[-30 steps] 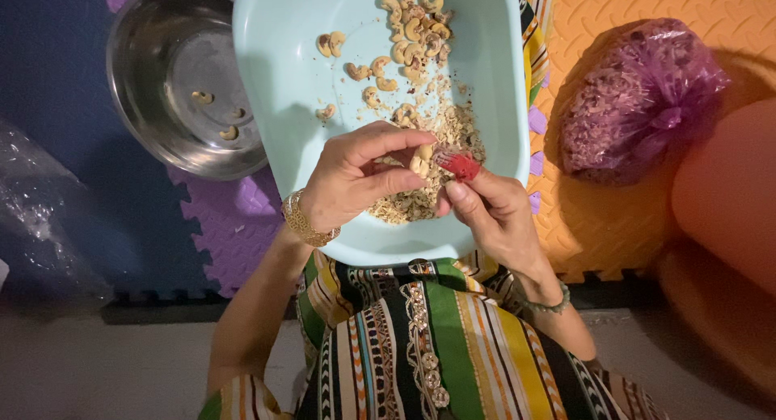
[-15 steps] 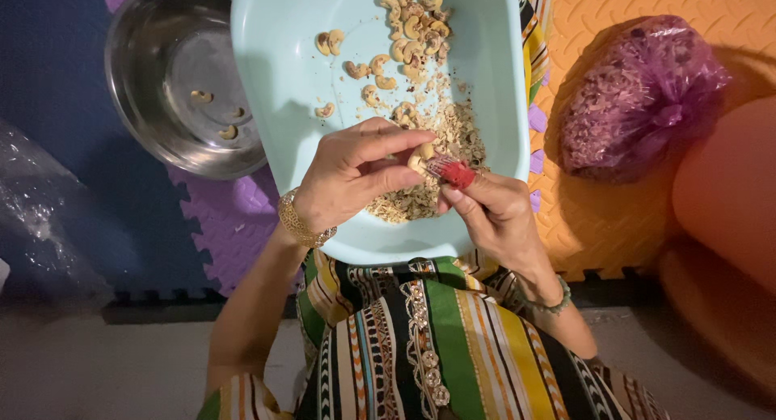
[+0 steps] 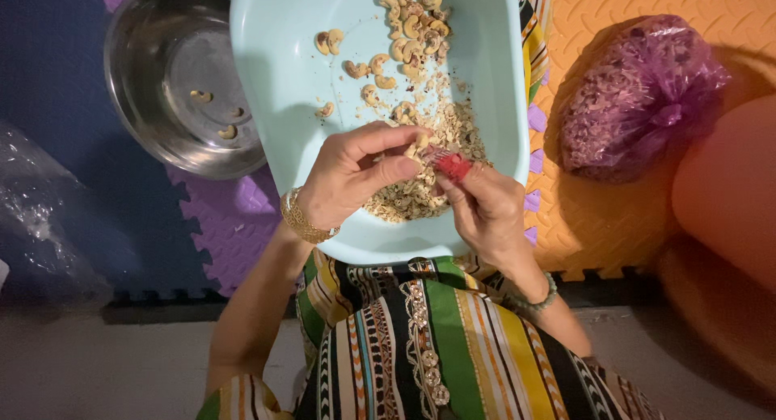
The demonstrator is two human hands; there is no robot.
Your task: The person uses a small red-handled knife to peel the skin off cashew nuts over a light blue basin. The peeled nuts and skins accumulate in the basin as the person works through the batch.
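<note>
**Cashew pinched between two hands over a pale basin**

The left hand closes thumb and fingers on a cashew, touching the small red tool gripped in the right hand. Both hover above the light blue basin. Farther left sits a steel bowl; far right, a knotted purple bag.

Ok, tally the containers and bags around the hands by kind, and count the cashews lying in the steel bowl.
Light blue plastic basin: 1
Steel bowl: 1
Purple bag of shells: 1
Clear plastic bag: 1
Cashews in the steel bowl: 3
Total: 7
</note>
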